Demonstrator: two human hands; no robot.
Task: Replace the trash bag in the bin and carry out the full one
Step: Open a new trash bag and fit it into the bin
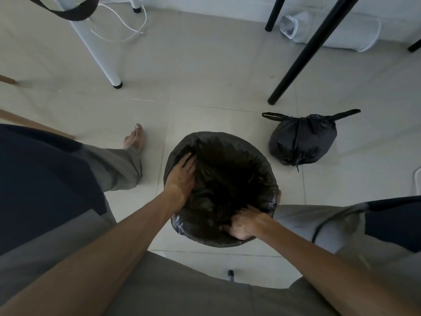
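Note:
A round bin (180,224) stands on the tiled floor between my legs, lined with a black trash bag (227,174) folded over its rim. My left hand (182,174) lies with straight fingers against the liner inside the left wall. At the near right rim, my right hand (241,223) curls its fingers into the bag's plastic. A full black bag (300,139), tied shut with two handle loops sticking out, sits on the floor to the bin's upper right, apart from it.
A white table leg (98,53) and a white cable (127,28) are at the upper left, and black legs (303,55) at the upper right. A clear plastic container (289,27) lies by the wall. My bare foot (135,137) is left of the bin.

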